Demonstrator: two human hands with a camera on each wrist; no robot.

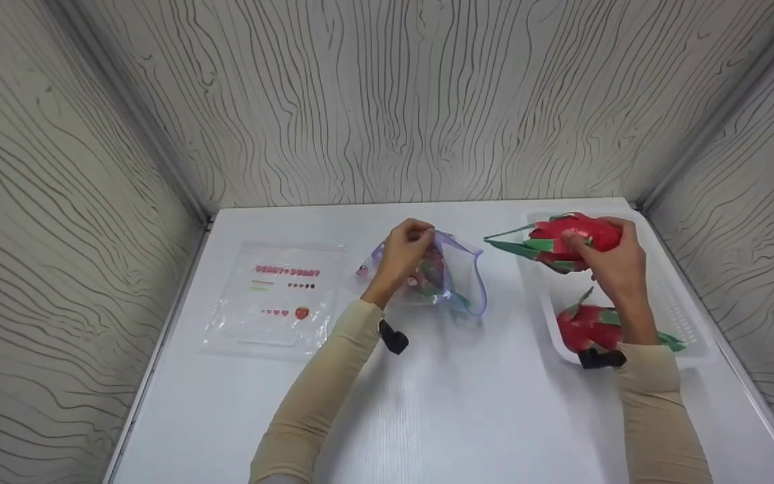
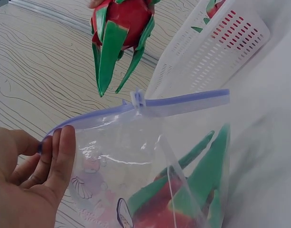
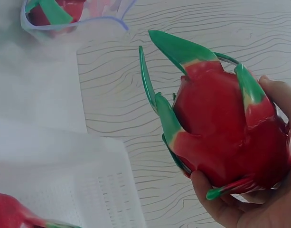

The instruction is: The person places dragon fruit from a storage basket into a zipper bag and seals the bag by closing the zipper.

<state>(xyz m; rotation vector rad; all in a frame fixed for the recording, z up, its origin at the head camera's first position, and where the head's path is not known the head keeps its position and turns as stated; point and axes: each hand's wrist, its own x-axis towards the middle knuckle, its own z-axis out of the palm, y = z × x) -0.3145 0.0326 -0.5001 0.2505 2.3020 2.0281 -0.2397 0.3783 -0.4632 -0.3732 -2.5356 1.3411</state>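
My left hand (image 1: 404,257) pinches the purple zip edge of a clear printed zip bag (image 2: 117,156), whose mouth faces right. Inside that bag lies one red dragon fruit (image 2: 159,209) with green leaf tips, seen through the plastic. Above the basket, my right hand (image 1: 619,265) grips a second dragon fruit (image 3: 221,123) by its rounded end, its green tips pointing left toward the bag. Another dragon fruit (image 1: 588,326) lies in the white basket (image 1: 679,316), partly hidden by the right wrist.
On the left of the white table (image 1: 467,410) a flat clear zip bag (image 1: 279,329) with pink and red print lies by itself. Wood-grain panels (image 1: 387,101) stand at the back and both sides.
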